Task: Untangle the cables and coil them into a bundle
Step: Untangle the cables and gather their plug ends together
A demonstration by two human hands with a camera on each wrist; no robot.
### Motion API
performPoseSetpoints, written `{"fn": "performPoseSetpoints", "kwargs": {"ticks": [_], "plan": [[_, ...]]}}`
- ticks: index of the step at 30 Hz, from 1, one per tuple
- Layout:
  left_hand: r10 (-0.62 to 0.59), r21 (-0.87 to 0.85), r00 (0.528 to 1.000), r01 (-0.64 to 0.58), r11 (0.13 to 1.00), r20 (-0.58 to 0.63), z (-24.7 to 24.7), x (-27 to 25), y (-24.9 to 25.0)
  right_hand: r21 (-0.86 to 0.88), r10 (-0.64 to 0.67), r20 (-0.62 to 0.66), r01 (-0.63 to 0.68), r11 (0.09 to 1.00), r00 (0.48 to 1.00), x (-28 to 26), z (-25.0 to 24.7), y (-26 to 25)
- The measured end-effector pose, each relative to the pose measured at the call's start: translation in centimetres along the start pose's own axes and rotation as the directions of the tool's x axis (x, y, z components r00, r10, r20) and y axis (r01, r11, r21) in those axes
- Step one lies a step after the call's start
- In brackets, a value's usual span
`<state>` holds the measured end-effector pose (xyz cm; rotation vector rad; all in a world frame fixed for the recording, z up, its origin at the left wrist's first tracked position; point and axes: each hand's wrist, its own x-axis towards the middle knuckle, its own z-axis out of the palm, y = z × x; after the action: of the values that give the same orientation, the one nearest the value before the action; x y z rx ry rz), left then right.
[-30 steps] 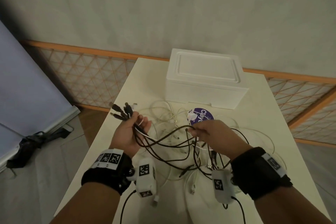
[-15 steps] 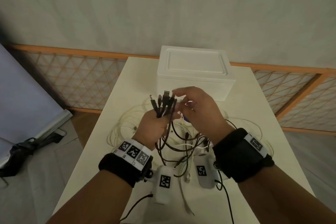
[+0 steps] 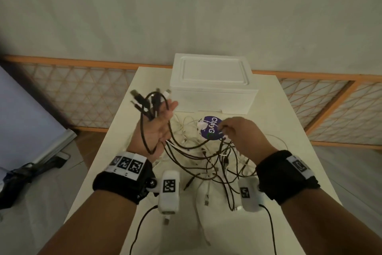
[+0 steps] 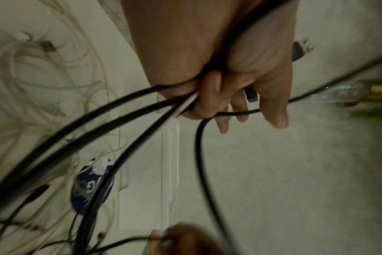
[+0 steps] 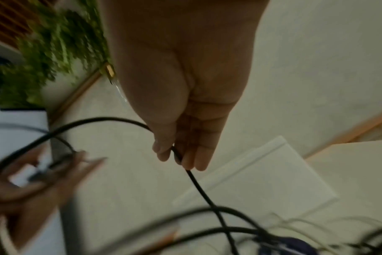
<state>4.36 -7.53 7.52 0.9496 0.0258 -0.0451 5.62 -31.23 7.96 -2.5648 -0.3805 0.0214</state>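
Observation:
My left hand (image 3: 163, 114) is raised over the table's left side, palm towards me. Its thumb clamps a bunch of black cable ends (image 3: 144, 101) and one white one, and the plugs stick up past the fingers; the left wrist view shows the thumb (image 4: 212, 96) curled over the strands. From there the cables sag into a tangle (image 3: 208, 163) of black and white leads on the white table (image 3: 289, 130). My right hand (image 3: 224, 128) hovers over the tangle and pinches one black cable (image 5: 199, 182) between thumb and fingertips (image 5: 164, 151).
A white foam box (image 3: 213, 87) stands shut at the table's far end. A purple round lid (image 3: 210, 128) lies in front of it under thin white cables (image 3: 186, 128). An orange lattice fence (image 3: 72, 97) runs behind, and a black bundle (image 3: 24, 174) lies on the floor to the left.
The hands have come apart. My right hand left the plug bunch and dropped to the right with one black cable pinched. My left hand swung left, palm turned towards me.

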Motion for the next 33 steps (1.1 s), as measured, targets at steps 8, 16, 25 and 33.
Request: {"fn": "performPoseSetpoints", "kwargs": {"ticks": [8, 16, 25, 33], "plan": [[-0.127, 0.524, 0.988, 0.065, 0.849, 0.083, 7.2, 0.2, -3.4, 0.293, -0.194, -0.226, 0.256, 0.921, 0.955, 1.4, -3.2, -4.9], [0.030, 0.494, 1.000, -0.024, 0.869, -0.004, 7.6, 2.1, -1.2, 0.270, -0.030, 0.025, 0.022, 0.963, 0.999, 0.7, 3.3, 0.4], [0.005, 0.325, 0.999, -0.016, 0.946, 0.033, 7.9, 2.2, 1.9, 0.176, 0.039, 0.089, -0.054, 0.983, 0.995, 0.9, 4.2, 2.3], [-0.238, 0.410, 0.971, 0.215, 0.886, 0.006, 5.6, 2.9, 0.1, 0.299, 0.061, -0.103, -0.028, 0.954, 0.993, 2.2, 0.3, -0.3]]}}
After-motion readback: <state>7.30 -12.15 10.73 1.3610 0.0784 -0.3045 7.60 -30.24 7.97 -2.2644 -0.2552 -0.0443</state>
